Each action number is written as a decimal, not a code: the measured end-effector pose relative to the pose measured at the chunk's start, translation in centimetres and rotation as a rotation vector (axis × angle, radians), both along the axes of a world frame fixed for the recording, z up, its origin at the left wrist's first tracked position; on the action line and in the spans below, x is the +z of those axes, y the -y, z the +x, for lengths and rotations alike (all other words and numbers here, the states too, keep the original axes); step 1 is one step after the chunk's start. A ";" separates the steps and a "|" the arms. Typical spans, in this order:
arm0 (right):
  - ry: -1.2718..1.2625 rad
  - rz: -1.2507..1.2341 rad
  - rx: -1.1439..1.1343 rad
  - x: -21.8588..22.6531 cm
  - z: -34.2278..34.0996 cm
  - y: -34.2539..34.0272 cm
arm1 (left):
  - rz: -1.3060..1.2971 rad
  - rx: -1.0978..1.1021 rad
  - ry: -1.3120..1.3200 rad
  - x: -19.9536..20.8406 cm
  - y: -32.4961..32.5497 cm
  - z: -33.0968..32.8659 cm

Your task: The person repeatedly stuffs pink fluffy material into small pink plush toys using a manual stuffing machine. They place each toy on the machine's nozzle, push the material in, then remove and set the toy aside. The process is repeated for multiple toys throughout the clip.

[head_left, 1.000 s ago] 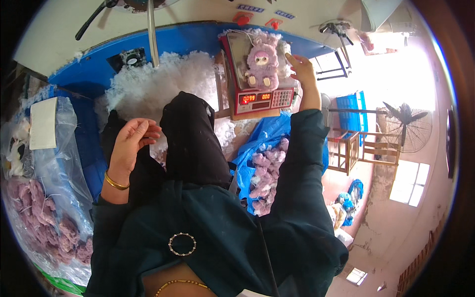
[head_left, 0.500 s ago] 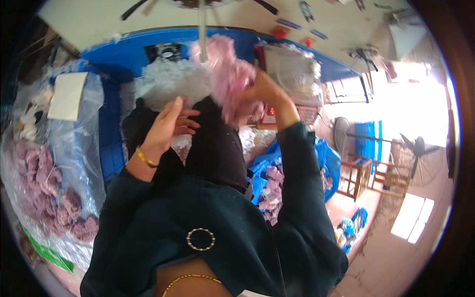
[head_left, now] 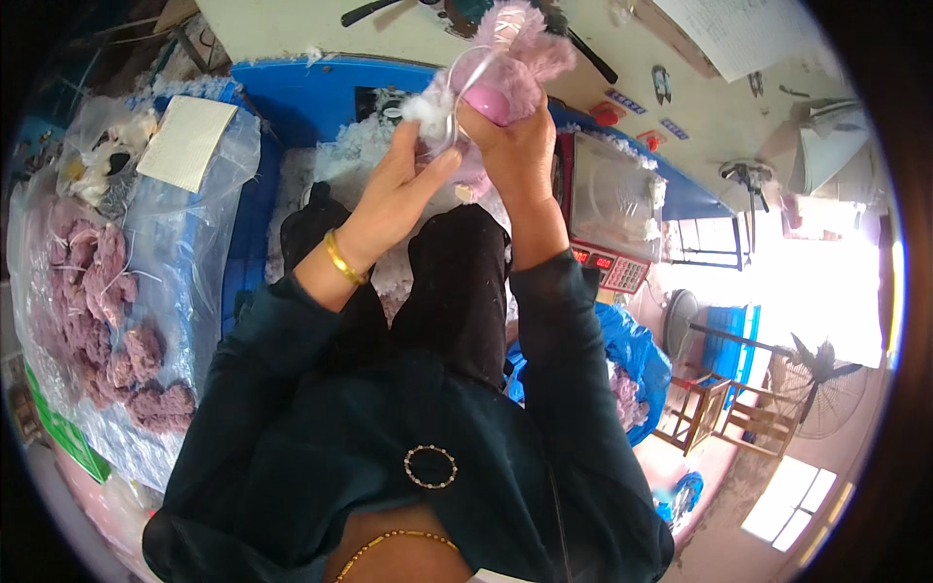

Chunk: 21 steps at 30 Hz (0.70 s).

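Observation:
A pink plush toy [head_left: 530, 83] is held up above my lap, toward the far side. White cord or ribbon winds around its upper end, and a smooth, shiny pink patch [head_left: 486, 102] shows on it. My right hand [head_left: 515, 136] is closed around the toy from the right. Against its left side is my left hand [head_left: 403, 185], thumb and fingers curled at the toy's edge. A tuft of white stuffing [head_left: 426, 105] bulges out beside the left fingertips. Part of the toy between the hands is hidden by my fingers.
Loose white fluff [head_left: 350, 151] fills the blue-walled area beyond my knees. On the left, several pink plush pieces [head_left: 92, 282] lie on clear plastic. A red digital scale [head_left: 612, 264] stands right, above a blue bag [head_left: 632, 345] of pink plush. Farther right is a standing fan [head_left: 816, 379].
My left hand has gone from open and apart over my lap up to the toy. The toy, blurred earlier beside an upright rod, is now held between both hands. The view has shifted.

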State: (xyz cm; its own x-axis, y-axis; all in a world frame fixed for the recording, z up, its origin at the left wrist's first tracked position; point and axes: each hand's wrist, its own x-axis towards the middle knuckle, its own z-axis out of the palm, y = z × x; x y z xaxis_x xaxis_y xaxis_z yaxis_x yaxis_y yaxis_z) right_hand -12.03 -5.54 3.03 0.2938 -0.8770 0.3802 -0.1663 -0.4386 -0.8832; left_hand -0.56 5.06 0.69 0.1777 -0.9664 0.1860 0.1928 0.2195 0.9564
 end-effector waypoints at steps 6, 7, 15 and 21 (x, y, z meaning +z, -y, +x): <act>-0.240 -0.170 0.112 -0.8 -2.5 -2.6 | -0.219 0.207 0.531 -1.8 -1.3 0.5; -0.305 -0.211 0.018 -0.7 -2.4 -2.5 | -0.138 0.215 0.524 -2.1 -2.0 0.4; -0.478 -0.415 -0.175 -1.9 -3.6 -2.7 | 0.263 0.493 0.718 -6.6 -9.5 8.0; -0.474 -0.377 -0.114 -1.5 -3.8 -3.9 | 0.862 1.520 1.451 -11.5 -24.2 28.7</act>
